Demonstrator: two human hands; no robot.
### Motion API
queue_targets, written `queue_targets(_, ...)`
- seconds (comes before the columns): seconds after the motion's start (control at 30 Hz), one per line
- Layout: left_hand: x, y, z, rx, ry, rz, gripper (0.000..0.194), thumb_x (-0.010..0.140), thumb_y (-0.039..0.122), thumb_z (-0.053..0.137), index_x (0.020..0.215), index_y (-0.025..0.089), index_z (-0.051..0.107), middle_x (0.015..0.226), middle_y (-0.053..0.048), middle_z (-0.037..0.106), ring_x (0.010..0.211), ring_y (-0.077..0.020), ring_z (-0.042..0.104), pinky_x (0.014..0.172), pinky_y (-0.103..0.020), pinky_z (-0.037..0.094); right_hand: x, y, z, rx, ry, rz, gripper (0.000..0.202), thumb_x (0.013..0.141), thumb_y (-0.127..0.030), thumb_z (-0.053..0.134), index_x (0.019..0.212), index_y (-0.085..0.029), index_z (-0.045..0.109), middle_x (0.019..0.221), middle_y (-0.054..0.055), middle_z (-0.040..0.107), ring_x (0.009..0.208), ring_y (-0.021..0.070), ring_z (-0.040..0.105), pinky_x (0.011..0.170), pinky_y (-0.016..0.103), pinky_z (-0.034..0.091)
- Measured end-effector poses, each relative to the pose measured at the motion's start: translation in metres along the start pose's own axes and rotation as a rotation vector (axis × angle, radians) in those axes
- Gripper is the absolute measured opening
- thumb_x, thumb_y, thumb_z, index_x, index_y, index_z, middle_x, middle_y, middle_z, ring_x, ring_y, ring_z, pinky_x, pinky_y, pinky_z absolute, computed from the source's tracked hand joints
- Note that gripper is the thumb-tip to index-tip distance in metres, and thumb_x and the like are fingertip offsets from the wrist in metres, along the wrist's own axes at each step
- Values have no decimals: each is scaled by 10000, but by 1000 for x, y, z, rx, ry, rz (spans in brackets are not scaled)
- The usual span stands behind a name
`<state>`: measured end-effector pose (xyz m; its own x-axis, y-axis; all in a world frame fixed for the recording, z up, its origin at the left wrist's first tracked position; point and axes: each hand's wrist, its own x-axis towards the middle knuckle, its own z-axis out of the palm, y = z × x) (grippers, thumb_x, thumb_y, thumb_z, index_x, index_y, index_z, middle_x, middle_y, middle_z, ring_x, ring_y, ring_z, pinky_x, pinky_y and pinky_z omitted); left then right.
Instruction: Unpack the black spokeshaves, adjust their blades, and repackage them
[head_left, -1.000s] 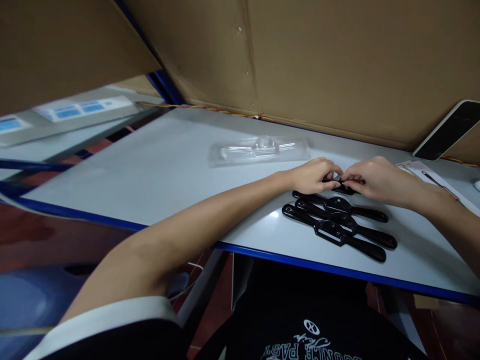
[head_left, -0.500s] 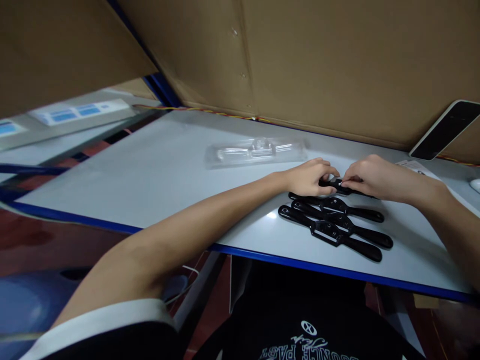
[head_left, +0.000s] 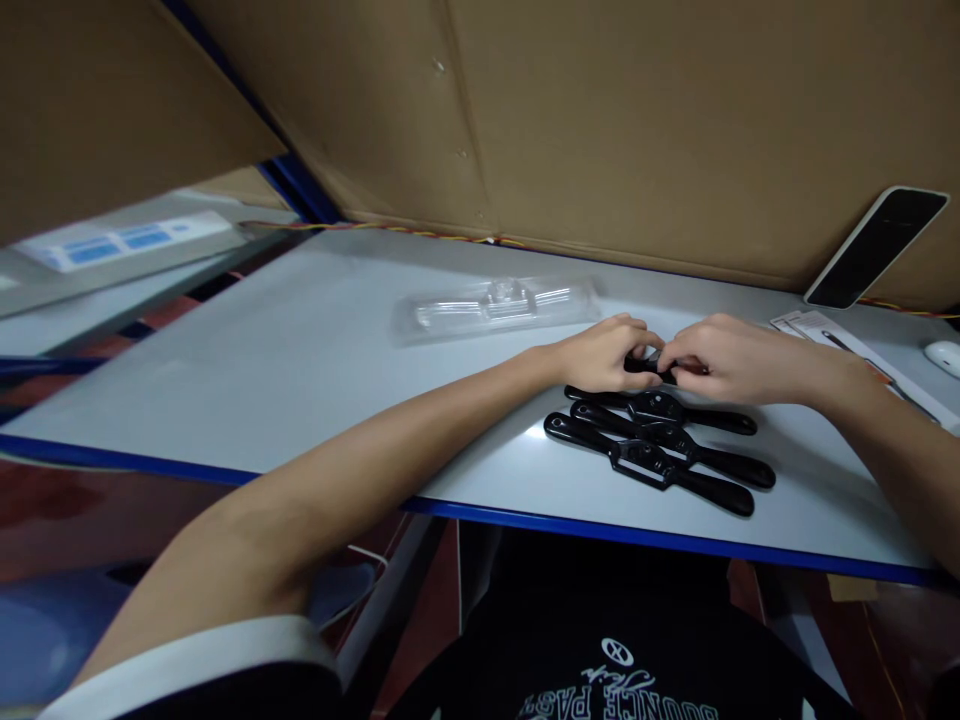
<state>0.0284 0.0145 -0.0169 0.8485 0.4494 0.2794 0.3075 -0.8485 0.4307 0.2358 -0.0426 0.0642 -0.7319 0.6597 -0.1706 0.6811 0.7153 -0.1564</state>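
Head view, blue-edged tbl (head_left: pixel 300 340) by cardbd wall (head_left: pixel 637 130), L hand (head_left: pixel 606 356) & R hand (head_left: pixel 727 360) gripping blk tool (head_left: pixel 640 366)

The held black tool (head_left: pixel 643 366) is mostly covered by the left hand (head_left: pixel 609 356) and right hand (head_left: pixel 701 358); only a dark, glossy stretch shows between the fingers, its full shape hidden. Nearer the person, three glossy black tools lie on the tabletop (head_left: pixel 465 400), roughly parallel and slanting down to the right. Each has a slim handle at either end and a wider central body. The far tool (head_left: pixel 656 406) has a rounded body bearing a small pale spot. The middle tool (head_left: pixel 671 437) and near tool (head_left: pixel 649 460) lie close together, their bodies seeming to meet. The near one shows a long, narrow open slot along its front edge.
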Motion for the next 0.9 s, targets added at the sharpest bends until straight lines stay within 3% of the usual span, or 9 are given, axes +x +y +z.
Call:
queue_targets(0.2, 0, -1, 1, -14, 21, -17, 357, 873, 533, 592, 932, 189, 668, 872, -63, 627, 840, -231, 582, 943, -408, 473, 2, 12, 3, -68, 57, -1, 231, 864, -149, 524, 913, -213, 741, 778, 29, 671, 659, 161, 520, 668, 299, 337)
queue_targets(0.37, -1, 0, 0, -21, 1, -34, 362, 888, 520, 578, 953, 177, 673, 895, -67, 622, 876, -235, 583, 973, -409, 458, -1, 15, 2, -128, 49, 35, 212, 875, -164, 543, 894, -220, 747, 728, 18, 651, 639, 165, 515, 646, 299, 332)
queue_targets(0.67, 0, 0, 2, -11, 8, -23, 355, 899, 518, 565, 951, 184, 673, 879, -64, 621, 864, -235, 578, 962, -407, 461, 7, 27, 13, -99, 149, -110, 271, 925, -140, 555, 972, -218, 811, 936, 58, 761, 782, 180, 668, 753, 303, 484)
queue_targets(0.9, 1, -2, 3, 2, 26, -22, 335, 889, 525, 547, 853, 196, 600, 818, -48, 573, 805, -226, 547, 907, -407, 462, 7, 19, 14, -138, 152, -85, 287, 943, -104, 503, 984, -177, 779, 973, 87, 762, 834, 204, 685, 786, 327, 503)
